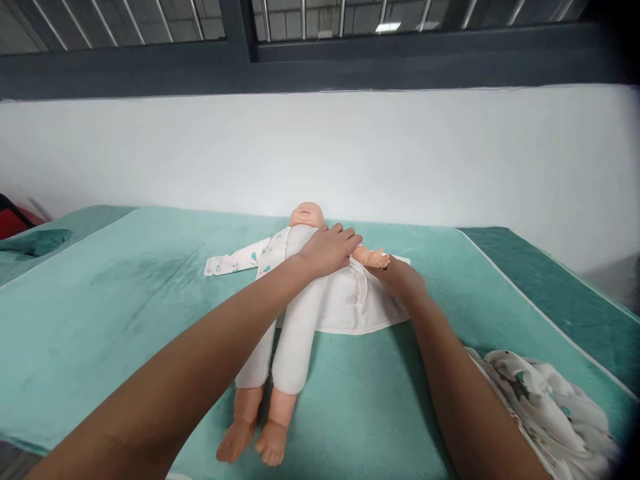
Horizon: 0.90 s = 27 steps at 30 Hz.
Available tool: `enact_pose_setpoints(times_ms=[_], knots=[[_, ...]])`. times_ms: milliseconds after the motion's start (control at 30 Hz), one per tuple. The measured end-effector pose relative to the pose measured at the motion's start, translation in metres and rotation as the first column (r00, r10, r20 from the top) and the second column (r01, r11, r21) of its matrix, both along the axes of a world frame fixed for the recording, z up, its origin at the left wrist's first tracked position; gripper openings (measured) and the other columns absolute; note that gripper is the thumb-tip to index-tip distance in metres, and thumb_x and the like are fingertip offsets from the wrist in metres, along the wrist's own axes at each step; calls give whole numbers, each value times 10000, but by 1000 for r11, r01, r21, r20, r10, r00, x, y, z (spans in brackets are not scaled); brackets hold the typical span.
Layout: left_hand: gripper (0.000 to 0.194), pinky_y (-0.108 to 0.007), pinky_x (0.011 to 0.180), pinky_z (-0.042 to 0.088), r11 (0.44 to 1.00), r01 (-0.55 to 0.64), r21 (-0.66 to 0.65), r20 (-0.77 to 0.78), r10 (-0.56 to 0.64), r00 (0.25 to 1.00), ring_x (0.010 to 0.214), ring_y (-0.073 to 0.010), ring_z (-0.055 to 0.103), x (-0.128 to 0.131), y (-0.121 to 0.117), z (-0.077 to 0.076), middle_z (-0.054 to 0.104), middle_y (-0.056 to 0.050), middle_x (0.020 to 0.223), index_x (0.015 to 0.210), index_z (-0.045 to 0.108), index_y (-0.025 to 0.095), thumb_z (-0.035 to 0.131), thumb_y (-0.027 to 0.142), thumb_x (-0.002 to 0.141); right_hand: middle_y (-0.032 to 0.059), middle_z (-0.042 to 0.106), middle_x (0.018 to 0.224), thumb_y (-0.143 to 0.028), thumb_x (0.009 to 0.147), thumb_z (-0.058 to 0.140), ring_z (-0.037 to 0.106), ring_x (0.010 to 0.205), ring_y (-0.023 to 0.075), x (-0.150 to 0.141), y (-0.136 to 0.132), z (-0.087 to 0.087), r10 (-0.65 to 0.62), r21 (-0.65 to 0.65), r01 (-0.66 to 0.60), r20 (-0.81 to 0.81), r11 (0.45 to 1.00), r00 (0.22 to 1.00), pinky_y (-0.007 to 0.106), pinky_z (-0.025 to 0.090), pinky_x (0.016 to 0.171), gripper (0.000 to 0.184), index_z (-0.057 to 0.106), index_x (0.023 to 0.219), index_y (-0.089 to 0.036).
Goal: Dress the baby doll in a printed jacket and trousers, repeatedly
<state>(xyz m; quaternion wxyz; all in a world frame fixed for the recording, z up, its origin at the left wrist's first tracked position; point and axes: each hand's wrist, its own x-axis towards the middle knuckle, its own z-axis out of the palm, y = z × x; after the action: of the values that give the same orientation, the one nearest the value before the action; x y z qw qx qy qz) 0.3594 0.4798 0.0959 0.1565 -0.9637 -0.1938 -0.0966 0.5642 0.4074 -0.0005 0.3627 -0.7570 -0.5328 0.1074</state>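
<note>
A baby doll [299,327] with a white cloth body lies on its back, head toward the wall and bare feet toward me. Its arm on the left is inside a white printed baby shirt [235,260]. The shirt's other half lies spread, inside up, under the doll's right-hand side. My left hand [330,250] lies over the doll's shoulder, fingers curled round its upper arm. The doll's bare forearm [369,257] sticks out past those fingers. Just below the doll's hand is my right hand [400,277], over the spread shirt; its fingers are mostly hidden.
A teal plush cover [150,320] is spread under the doll. Crumpled printed white cloth [555,400] lies at the lower right, beside my right forearm. A white wall [200,153] rises behind, with a barred window [340,20] above. Something red and black [15,217] sits at the far left.
</note>
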Motion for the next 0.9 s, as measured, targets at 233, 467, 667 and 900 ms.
enact_pose_setpoints(times_ms=[233, 467, 667, 900], knots=[[200, -355, 672, 376, 983, -16, -181, -90, 0, 996, 856, -234, 598, 15, -1, -8, 655, -84, 950, 989, 556, 187, 531, 102, 809, 21, 599, 654, -240, 647, 608, 515, 656, 184, -10, -2, 4, 116, -14, -117, -19, 993, 993, 285, 335, 615, 122, 487, 664, -231], [266, -358, 698, 375, 997, -61, -52, -73, 57, 996, 909, -248, 610, 17, 8, 2, 663, -81, 995, 1078, 540, 178, 519, 110, 823, -39, 508, 586, -374, 668, 543, 398, 548, 124, -12, -3, 17, 79, 114, -24, -505, 993, 860, 255, 303, 529, 172, 459, 698, -227], [240, -381, 803, 381, 990, -138, -26, -166, 132, 977, 990, -250, 585, 23, 13, 6, 682, -98, 1006, 1031, 607, 178, 569, 110, 804, -70, 459, 591, -463, 621, 761, 407, 498, 108, -9, -11, 35, 166, 217, 47, -854, 975, 494, 250, 335, 482, 410, 449, 768, -240], [368, -457, 923, 335, 918, -382, 103, -240, 396, 886, 1125, -322, 510, 41, 9, -5, 679, -160, 1145, 1150, 638, 150, 684, 221, 792, -61, 503, 673, -436, 702, 749, 438, 527, 105, -20, -18, 49, 304, 373, 79, -847, 925, 436, 244, 374, 513, 353, 523, 895, -246]])
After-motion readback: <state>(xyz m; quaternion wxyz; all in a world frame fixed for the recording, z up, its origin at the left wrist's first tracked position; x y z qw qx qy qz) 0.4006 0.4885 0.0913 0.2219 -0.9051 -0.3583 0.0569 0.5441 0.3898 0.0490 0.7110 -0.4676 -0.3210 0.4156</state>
